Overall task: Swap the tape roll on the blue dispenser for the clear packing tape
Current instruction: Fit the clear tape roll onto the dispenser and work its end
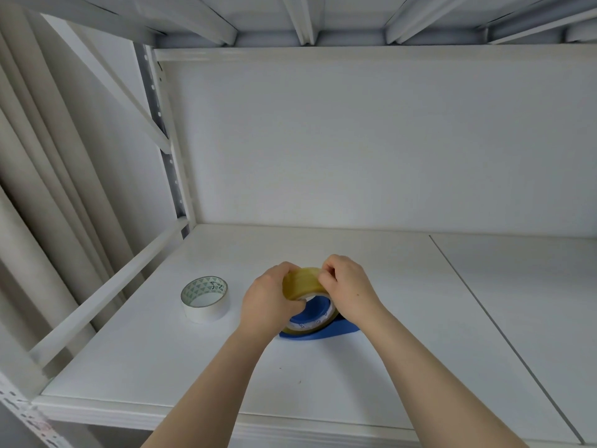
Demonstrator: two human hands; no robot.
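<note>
The clear packing tape (300, 284), a yellowish see-through roll with a white core, sits tilted over the blue dispenser (326, 331) in the middle of the white shelf. My left hand (269, 302) grips the roll's left side. My right hand (347, 286) pinches the top right of the roll with its fingertips. Only the blue hub inside the core and a blue edge below the roll show; the rest of the dispenser is hidden. A white tape roll (205, 299) with a green-triangle core lies flat to the left, apart from both hands.
The shelf board (387, 367) has a seam running diagonally on the right. A white back panel stands behind, and an upper shelf hangs overhead. A white side rail (106, 292) and a perforated upright close the left side. Beige curtains hang beyond.
</note>
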